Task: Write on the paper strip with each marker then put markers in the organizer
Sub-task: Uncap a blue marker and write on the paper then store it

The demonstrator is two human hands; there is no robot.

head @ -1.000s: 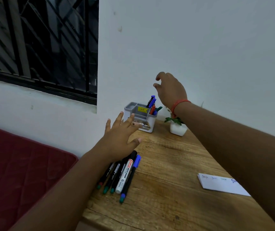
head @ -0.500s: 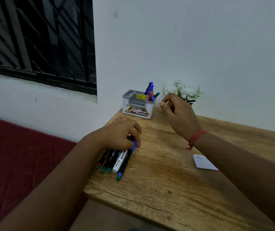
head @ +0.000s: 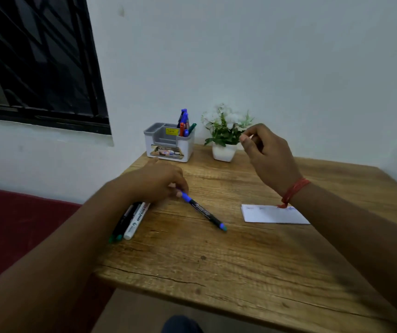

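- Blue marker [head: 204, 211] lies slanted on the wooden table [head: 216, 272]; its blue-capped upper end sits at the fingertips of the left hand [head: 155, 182], the far end points away from that hand toward the paper strip [head: 274, 214] and stops short of it.
- Remaining loose markers [head: 130, 219] lie bunched side by side, partly under the left wrist, on the side of the blue marker away from the paper strip. One has a white barrel, the others are dark with green ends.
- Paper strip lies flat, partly covered by the right forearm; faint marks along its top edge, not readable.
- Organizer [head: 169, 143], white and grey, stands at the table's far edge against the wall, beyond the blue marker. Several markers stand upright in its right-hand compartment.
- Small white pot of flowers [head: 225, 135] stands just beside the organizer, on its paper-strip side.
- Room: white wall behind; dark barred window [head: 34, 58] up and off to the organizer's other side; red cushioned surface [head: 12, 224] below the table edge there.
- Left hand: fingers curled down, tips pinching the blue marker's capped end. Some motion blur.
- Right hand [head: 268, 157]: raised above the table near the flowers, fingers loosely curled, thumb near forefinger, nothing visible in them. Red thread band on the wrist.
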